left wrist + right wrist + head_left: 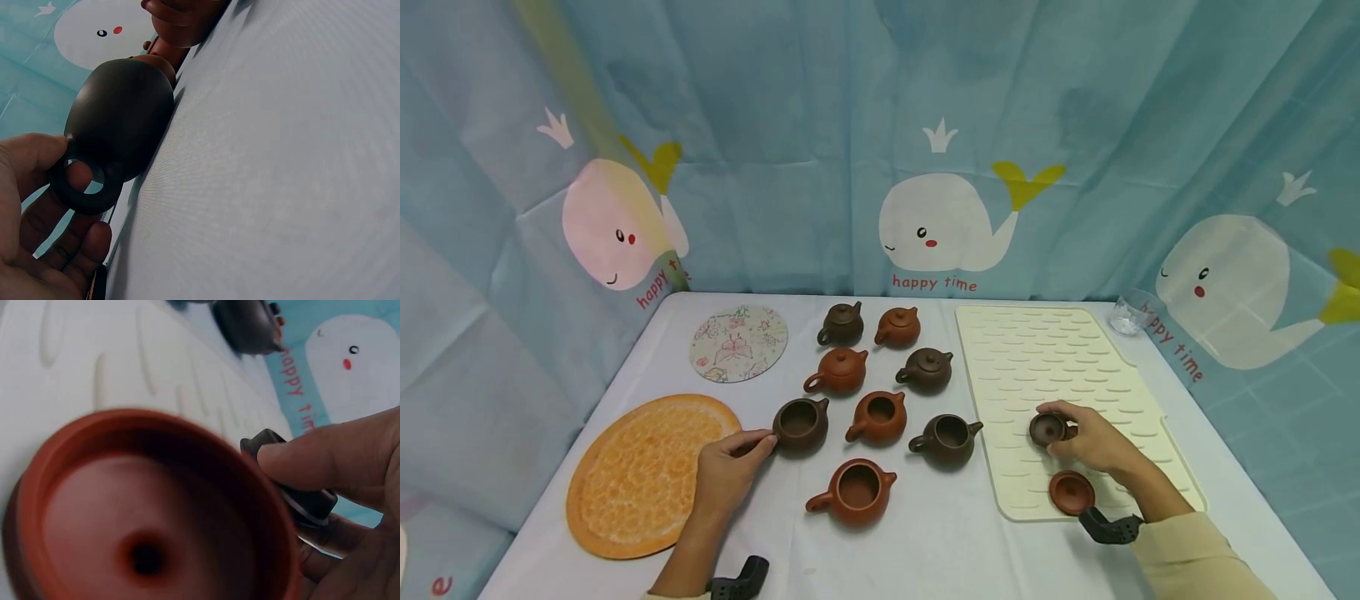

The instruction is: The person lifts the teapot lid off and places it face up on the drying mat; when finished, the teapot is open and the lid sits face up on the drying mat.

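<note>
My left hand (pixel 730 467) pinches the ring handle of a dark brown lidless teapot (pixel 800 427), which is upright on the white table. In the left wrist view the thumb lies on top of the ring handle (pixel 87 200) and a fingertip shows through it. Over the cream mat, my right hand (pixel 1090 442) holds a small dark teapot lid (pixel 1048 429) between thumb and fingers, its hollow underside showing. A reddish-brown lid (pixel 1072 492) lies upside down on the mat near the right wrist; it looms large in the right wrist view, its inner face (pixel 94 519) towards the camera.
More lidless teapots, red-brown (pixel 880 418) and dark (pixel 949 441), stand mid-table. Behind them are several lidded teapots (pixel 841 371). The ridged cream mat (pixel 1022 350) covers the right side. A round orange mat (pixel 632 475), a patterned disc (pixel 739 343) and a clear cup (pixel 1131 314) lie near the edges.
</note>
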The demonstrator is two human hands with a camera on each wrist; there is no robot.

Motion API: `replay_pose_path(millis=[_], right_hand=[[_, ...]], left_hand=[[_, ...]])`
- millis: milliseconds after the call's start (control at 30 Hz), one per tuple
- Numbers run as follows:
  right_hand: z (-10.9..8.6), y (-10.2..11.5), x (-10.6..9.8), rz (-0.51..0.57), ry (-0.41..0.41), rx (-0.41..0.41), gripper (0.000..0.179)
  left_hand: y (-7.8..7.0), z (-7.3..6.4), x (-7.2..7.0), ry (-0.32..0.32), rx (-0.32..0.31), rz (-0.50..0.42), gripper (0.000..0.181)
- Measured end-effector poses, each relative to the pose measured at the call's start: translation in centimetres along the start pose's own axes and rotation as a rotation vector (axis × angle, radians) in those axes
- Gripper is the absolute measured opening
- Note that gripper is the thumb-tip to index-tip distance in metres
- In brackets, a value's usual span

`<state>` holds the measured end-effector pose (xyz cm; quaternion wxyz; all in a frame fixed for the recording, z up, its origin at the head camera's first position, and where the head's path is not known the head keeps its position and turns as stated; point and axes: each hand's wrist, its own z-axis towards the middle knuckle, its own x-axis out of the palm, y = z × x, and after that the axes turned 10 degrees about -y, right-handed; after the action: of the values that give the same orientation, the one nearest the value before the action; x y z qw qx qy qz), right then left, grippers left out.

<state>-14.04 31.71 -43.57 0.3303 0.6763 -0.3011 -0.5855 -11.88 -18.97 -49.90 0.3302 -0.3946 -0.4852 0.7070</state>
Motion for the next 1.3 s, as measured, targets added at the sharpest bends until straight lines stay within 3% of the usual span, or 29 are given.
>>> replay_pose_path(millis=[200, 500, 733, 1033, 1133, 1267, 1300], right_hand=[[-0.1, -0.5, 0.4, -0.149, -0.017, 0.005, 0.06], [-0.1, -0.3, 0.4, -0.254, -0.029, -0.018, 0.061], [0.0, -0.5, 0.3, -0.235, -0.017, -0.024, 0.067], [-0.7, 0.6, -1.2, -0.179, -0.085, -0.12, 0.065], [-1.0, 1.4, -2.0, -0.157, -0.114, -0.13, 0.065], [-1.2, 2.6, -3.1, -0.155, -0.148, -0.168, 0.065], [-1.4, 3.0, -3.4, -0.15, -0.153, -0.176, 0.064]], left_hand=[[0.1, 0.0, 0.1, 0.0, -0.005, 0.014, 0.014], [-0.1, 0.1, 0.2, 0.013, -0.017, 0.037, 0.012], [-0.5, 0.2, 0.0, 0.011, -0.013, 0.056, 0.013], [-3.2, 0.7, -0.9, -0.055, 0.054, 0.127, 0.02], [-2.4, 1.3, -0.9, -0.071, 0.112, 0.117, 0.023], [-4.1, 1.6, -0.8, -0.056, 0.112, 0.085, 0.026], [-5.6, 1.5, -0.8, -0.044, 0.082, 0.07, 0.027]])
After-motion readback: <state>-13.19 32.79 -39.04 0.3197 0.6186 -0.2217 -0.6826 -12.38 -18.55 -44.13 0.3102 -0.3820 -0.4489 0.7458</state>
